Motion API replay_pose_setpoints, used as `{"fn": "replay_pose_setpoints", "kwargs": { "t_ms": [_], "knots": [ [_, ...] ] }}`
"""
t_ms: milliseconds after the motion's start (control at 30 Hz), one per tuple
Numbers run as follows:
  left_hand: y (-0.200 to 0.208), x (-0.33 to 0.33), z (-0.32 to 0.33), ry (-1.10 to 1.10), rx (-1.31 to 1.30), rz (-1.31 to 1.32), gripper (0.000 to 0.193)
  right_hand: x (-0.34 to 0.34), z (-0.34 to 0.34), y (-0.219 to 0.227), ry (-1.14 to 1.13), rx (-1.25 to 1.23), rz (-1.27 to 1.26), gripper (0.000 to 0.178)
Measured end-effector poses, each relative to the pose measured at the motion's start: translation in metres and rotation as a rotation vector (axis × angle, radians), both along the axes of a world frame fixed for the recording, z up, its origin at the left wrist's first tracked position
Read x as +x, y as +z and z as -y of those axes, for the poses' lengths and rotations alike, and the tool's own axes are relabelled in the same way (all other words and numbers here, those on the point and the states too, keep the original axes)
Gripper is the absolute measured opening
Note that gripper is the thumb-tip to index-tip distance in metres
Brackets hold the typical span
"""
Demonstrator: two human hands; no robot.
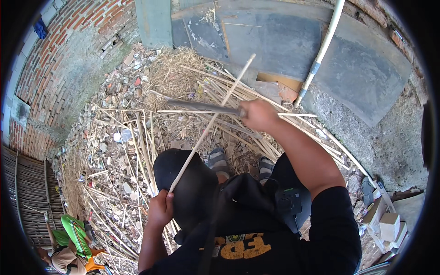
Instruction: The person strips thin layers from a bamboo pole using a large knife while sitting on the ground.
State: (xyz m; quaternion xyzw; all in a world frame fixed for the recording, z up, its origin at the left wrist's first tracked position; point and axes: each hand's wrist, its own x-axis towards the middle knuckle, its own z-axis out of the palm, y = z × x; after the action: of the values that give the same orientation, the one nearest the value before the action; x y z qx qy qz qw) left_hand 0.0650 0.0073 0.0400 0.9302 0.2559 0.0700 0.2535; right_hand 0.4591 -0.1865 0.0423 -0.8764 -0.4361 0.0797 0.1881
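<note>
My left hand (160, 208) is closed round the lower end of a long, pale bamboo stick (201, 137), which slants up and away to the right across my knee. The fingers of my right hand (260, 114) are wrapped round the handle of a machete (197, 105). Its dark blade points left and crosses the stick at about its middle; whether blade and stick touch I cannot tell. Most of the handle is hidden in my fist.
Split bamboo sticks (142, 146) lie strewn over rubble, with dry grass (172, 71) beyond. A white pole (321, 55) leans by grey panels (275, 43). Pale blocks (389, 227) lie at the right. Another person (68, 263) is at the lower left, near a brick wall (59, 68).
</note>
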Motion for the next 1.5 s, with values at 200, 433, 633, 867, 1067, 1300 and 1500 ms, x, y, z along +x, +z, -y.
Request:
{"fn": "replay_pose_setpoints", "kwargs": {
  "t_ms": [200, 433, 633, 867, 1067, 1300, 1500],
  "knots": [
    [-0.005, 0.003, -0.004, -0.032, -0.027, 0.001, 0.030, 0.032, 0.011, -0.026, -0.074, 0.075, -0.027, 0.026],
    [-0.001, -0.001, -0.003, -0.024, -0.050, 0.008, 0.030, -0.001, 0.003, -0.006, 0.069, -0.009, 0.108, 0.019],
    [0.005, -0.022, -0.001, -0.014, -0.095, -0.010, 0.035, 0.030, 0.015, -0.015, -0.066, 0.012, -0.022, 0.019],
    [-0.005, -0.042, 0.008, 0.056, -0.115, -0.108, 0.037, -0.001, 0.003, 0.003, 0.061, -0.074, 0.021, 0.026],
    [-0.014, -0.036, 0.004, 0.021, -0.008, -0.117, 0.038, 0.017, 0.006, -0.013, 0.005, -0.032, -0.085, 0.023],
    [-0.018, -0.042, 0.008, 0.066, 0.068, -0.126, 0.037, -0.022, -0.009, 0.002, 0.188, -0.088, 0.044, 0.021],
    [-0.020, -0.038, 0.005, 0.060, 0.086, -0.138, 0.037, 0.031, 0.008, -0.021, -0.060, 0.078, -0.079, 0.024]
  ]
}}
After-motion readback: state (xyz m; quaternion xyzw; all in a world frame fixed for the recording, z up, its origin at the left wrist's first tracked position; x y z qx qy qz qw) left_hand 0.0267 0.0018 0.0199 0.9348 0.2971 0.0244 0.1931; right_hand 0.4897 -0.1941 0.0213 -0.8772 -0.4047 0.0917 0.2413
